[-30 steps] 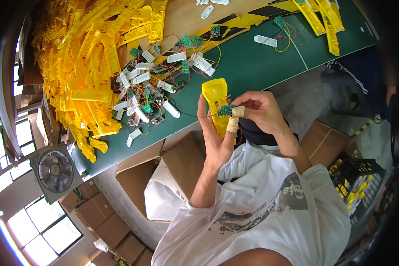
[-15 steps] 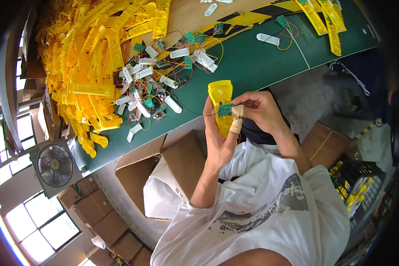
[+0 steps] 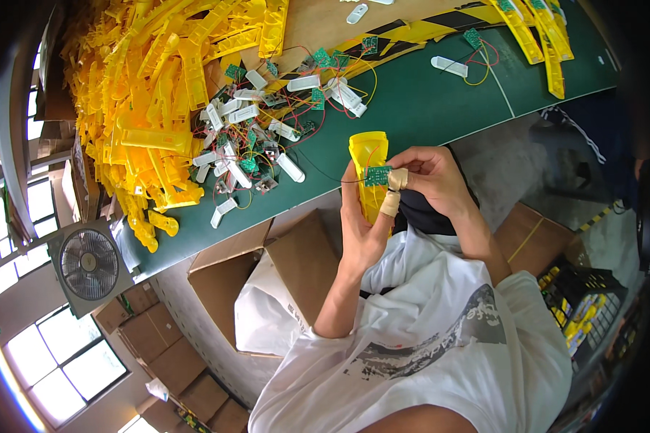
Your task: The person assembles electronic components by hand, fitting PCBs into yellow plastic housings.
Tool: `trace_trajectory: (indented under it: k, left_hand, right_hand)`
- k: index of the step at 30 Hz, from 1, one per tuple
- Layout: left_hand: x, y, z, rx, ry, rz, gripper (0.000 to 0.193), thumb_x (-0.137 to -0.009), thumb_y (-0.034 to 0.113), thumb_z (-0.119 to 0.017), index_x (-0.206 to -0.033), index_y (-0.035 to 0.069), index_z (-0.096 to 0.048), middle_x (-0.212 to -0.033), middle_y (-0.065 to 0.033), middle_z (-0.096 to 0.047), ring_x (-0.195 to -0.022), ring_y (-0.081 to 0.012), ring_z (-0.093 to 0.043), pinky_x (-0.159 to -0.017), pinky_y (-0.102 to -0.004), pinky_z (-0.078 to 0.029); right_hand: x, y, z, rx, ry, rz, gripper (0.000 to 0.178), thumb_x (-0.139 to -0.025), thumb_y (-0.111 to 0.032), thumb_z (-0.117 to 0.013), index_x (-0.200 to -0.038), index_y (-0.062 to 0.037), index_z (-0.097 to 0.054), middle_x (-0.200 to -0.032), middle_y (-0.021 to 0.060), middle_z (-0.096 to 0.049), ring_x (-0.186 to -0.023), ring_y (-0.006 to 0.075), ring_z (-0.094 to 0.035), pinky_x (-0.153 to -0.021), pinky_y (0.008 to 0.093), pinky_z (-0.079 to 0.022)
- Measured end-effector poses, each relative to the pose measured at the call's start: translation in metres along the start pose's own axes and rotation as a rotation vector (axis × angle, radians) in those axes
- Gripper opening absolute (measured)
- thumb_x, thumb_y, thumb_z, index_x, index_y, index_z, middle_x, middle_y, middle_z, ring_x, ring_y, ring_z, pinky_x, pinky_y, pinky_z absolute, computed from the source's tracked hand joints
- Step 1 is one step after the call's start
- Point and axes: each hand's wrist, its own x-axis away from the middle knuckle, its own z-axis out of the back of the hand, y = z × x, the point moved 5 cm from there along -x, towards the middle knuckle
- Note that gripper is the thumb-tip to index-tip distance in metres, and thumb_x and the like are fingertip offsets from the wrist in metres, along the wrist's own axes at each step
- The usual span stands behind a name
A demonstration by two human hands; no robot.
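Observation:
My left hand is closed round a long yellow plastic housing, held upright just off the table's front edge. A small green circuit board with thin wires lies across the housing's open face. My right hand pinches the board's right end between thumb and fingers. Tan tape wraps both thumbs. A dark wire runs left from the board toward the heap of white plastic pieces and other boards on the table. The lower part of the housing is hidden behind my left thumb.
Yellow housings are piled at the left of the green table. Several more, with boards, lie at the far right. An open cardboard box with a white bag stands below the edge. A fan is at left.
The view has shifted slightly, so the table's things appear a little to the right. Both hands keep their hold on the housing and the circuit board, with little other movement.

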Motion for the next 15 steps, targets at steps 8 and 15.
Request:
trace_trajectory:
  k: [8, 15]
  left_hand:
    - [-0.007, -0.011, -0.004, 0.063, -0.046, 0.039, 0.061, -0.096, 0.009, -0.060, -0.147, 0.002, -0.029, -0.103, -0.0054, -0.058, -0.072, -0.0063, -0.055, -0.061, -0.0217, -0.047]
    - [-0.008, -0.013, -0.001, 0.110, -0.061, 0.079, 0.045, -0.103, 0.028, -0.049, -0.138, 0.004, -0.034, -0.095, -0.0097, -0.060, -0.069, -0.0128, -0.063, -0.055, -0.0258, -0.053]
  right_hand:
    - [0.001, -0.002, 0.009, 0.090, 0.087, -0.003, 0.018, -0.087, 0.004, -0.069, -0.105, 0.0081, -0.068, -0.095, 0.0113, -0.072, -0.086, 0.0128, -0.069, -0.078, 0.0249, -0.055]
    - [0.001, -0.001, 0.006, 0.141, 0.106, 0.007, 0.018, -0.086, 0.004, -0.070, -0.104, 0.0082, -0.068, -0.093, 0.0103, -0.072, -0.083, 0.0105, -0.068, -0.076, 0.0238, -0.055]
